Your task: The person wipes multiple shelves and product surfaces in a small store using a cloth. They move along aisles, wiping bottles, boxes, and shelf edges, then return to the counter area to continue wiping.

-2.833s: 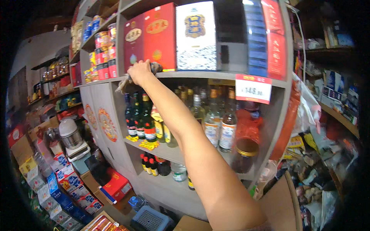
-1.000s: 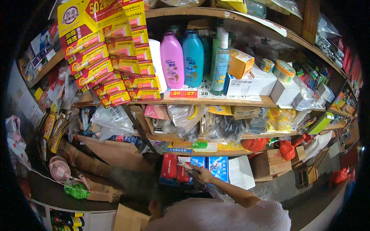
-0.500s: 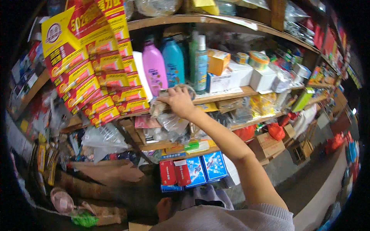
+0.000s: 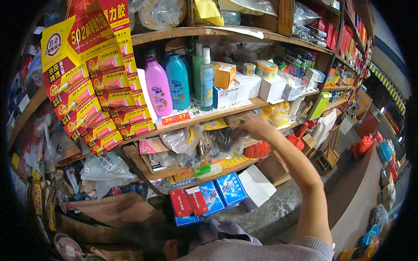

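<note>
My right hand (image 4: 257,127) reaches in front of the shelf, just under the upper board's edge, beside the plastic-wrapped goods on the board below. Its fingers are smeared by motion, so whether they hold anything does not show. Left of it on the upper shelf board (image 4: 226,114) stand a pink bottle (image 4: 159,89), a teal bottle (image 4: 177,82) and a clear blue spray bottle (image 4: 206,82). White boxes (image 4: 244,91) and an orange box (image 4: 224,75) sit to their right. Low at the bottom edge, my left hand (image 4: 170,249) is dim, its fingers unclear.
Red and yellow glue cards (image 4: 91,82) hang at the left front of the shelf. Beneath are blue boxes (image 4: 230,189), red packs (image 4: 187,202) and a white carton (image 4: 257,187). A pink fan (image 4: 67,247) is at lower left; a wooden stool (image 4: 327,154) stands right.
My right hand has moved right and down, away from the bottles, where it pressed a greyish cloth on the upper board. That cloth no longer shows there. The view has shifted right.
</note>
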Available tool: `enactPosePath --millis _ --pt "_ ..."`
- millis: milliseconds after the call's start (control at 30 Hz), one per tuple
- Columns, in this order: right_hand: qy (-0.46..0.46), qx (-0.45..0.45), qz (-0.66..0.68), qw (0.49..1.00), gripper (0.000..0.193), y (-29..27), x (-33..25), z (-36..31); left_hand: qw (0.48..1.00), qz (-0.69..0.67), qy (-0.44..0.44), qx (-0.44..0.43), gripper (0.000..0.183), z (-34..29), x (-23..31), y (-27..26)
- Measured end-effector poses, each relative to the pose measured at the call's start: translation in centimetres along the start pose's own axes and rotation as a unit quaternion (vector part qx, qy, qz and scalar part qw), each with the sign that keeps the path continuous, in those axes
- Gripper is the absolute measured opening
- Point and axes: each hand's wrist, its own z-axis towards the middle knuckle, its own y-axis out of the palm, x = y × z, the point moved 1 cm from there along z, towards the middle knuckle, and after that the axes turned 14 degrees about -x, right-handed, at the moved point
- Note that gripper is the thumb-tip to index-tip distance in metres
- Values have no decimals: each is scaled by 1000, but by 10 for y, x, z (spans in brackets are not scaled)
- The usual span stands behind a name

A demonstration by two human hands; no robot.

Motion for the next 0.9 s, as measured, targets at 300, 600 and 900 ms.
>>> enactPosePath --millis 300,600,900 --pt "-74 26 300 951 53 19 107 -70 960 -17 280 -19 14 62 175 3" --pt "-216 -14 317 923 53 78 116 -71 833 143 434 313 35 141 519 16" --pt "-263 -106 472 835 54 175 69 -68 806 164 319 471 79 173 665 16"
